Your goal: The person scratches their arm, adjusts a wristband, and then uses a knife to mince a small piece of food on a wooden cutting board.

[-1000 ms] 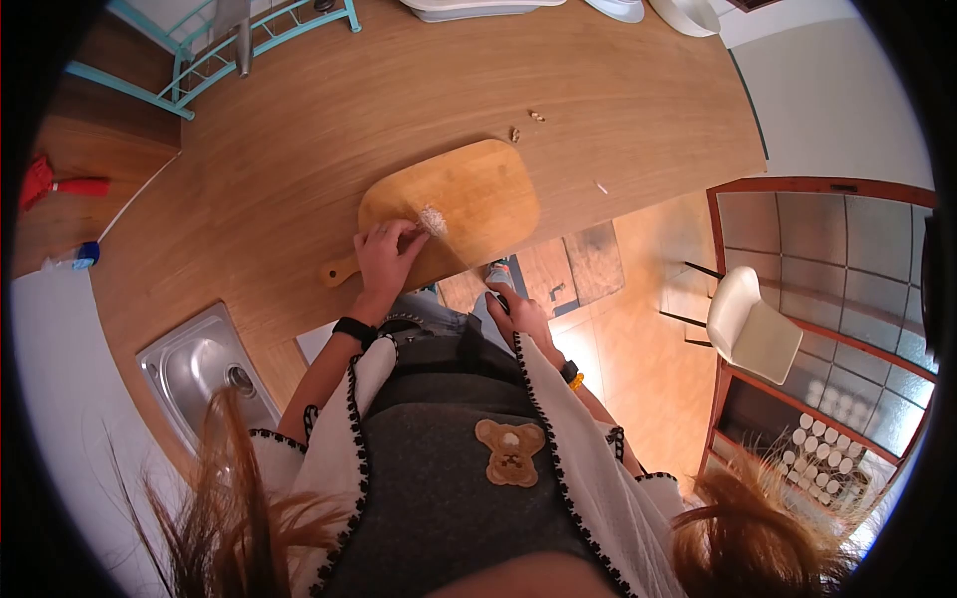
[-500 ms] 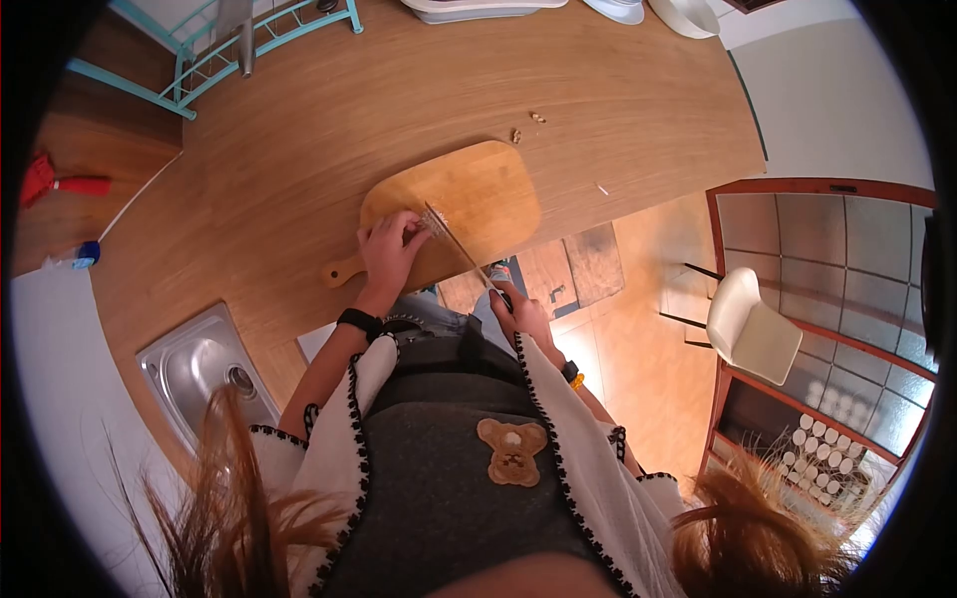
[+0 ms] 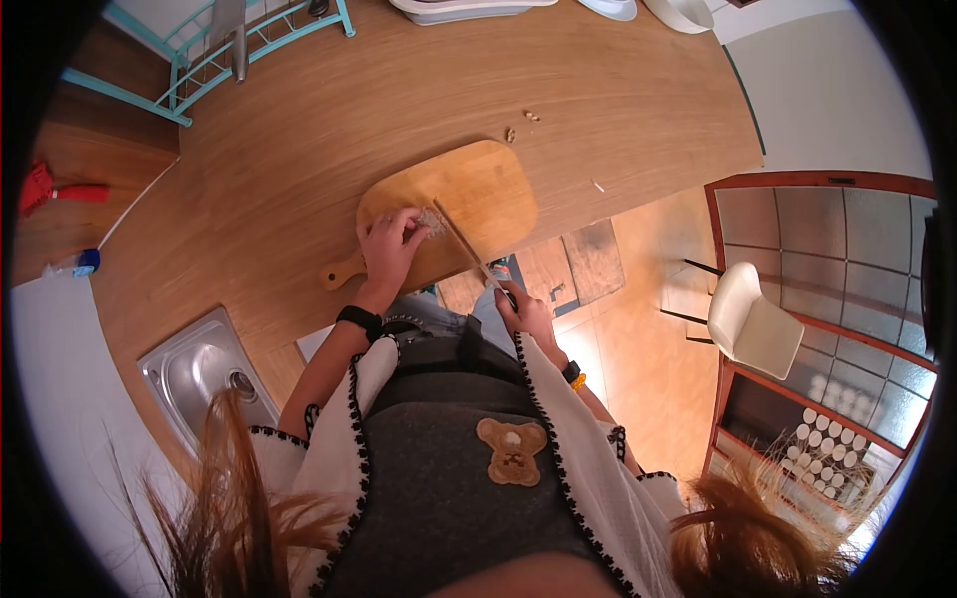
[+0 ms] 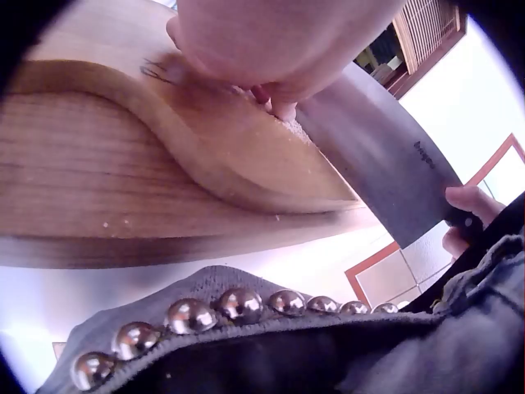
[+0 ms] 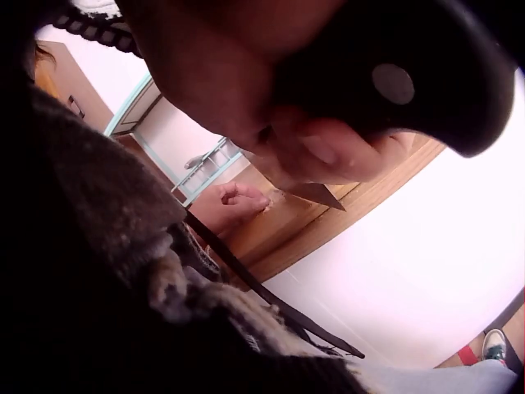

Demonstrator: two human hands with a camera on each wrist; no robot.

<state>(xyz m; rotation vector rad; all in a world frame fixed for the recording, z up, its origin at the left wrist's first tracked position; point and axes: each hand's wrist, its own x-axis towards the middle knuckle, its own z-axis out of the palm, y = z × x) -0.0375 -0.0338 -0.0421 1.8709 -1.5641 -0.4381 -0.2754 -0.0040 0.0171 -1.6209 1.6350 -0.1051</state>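
Note:
A small heap of pale, finely chopped food (image 3: 431, 221) lies on the wooden cutting board (image 3: 498, 189). My left hand (image 3: 387, 244) is at the heap's left side, thumb and curled fingers pinching at it; its fingertips come down on the board in the left wrist view. With my right hand (image 3: 528, 314) I grip the black handle (image 5: 373, 74) of a cleaver (image 4: 377, 148). Its broad blade reaches across the board's near edge, its far end just right of the heap. In the left wrist view the blade stands close beside the left fingers.
Two small brown scraps (image 3: 511, 135) and a white sliver (image 3: 598, 186) lie on the counter (image 3: 299, 159) beyond the board. A steel sink (image 3: 204, 364) is at left, a teal rack (image 3: 184, 90) at back left. A white chair (image 3: 753, 324) stands to the right.
The cleaver blade has shifted from over the heap to its right side, with its flat turned more into view. My left hand stays nearly in place at the heap.

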